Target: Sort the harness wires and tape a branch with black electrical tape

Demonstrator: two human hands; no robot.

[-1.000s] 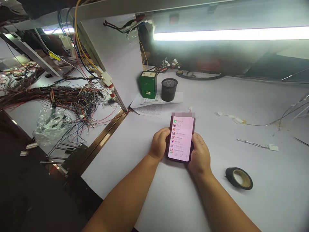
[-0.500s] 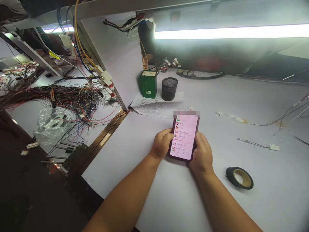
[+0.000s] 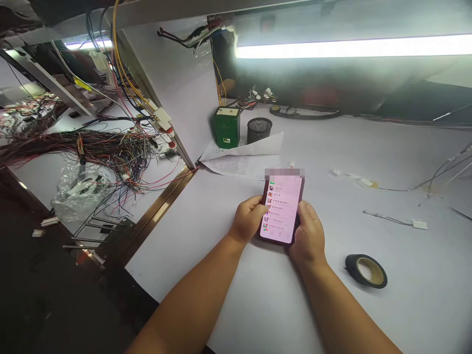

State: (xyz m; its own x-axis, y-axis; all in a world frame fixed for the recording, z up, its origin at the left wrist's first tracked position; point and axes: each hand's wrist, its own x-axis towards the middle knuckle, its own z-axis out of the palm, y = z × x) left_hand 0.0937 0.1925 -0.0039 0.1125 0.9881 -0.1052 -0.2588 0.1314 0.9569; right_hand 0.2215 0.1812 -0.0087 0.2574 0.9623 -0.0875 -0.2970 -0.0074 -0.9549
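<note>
Curling up higher than half a second ago: the paper [image 3: 268, 144], its flap now covering the lower part of the mesh cup [image 3: 259, 129], at eleven o'clock from the phone [image 3: 283, 209]. Thumb of the left hand [image 3: 248, 220] reaches a touch further over it. Phone sits between both palms, over the table [image 3: 254, 305]; left grip closed on its nine o'clock side, right hand [image 3: 309, 233] gripping its three. Tape roll [image 3: 354, 269] at four o'clock.

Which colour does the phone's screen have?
The screen is mostly pale pink, best seen in the head view.
</note>
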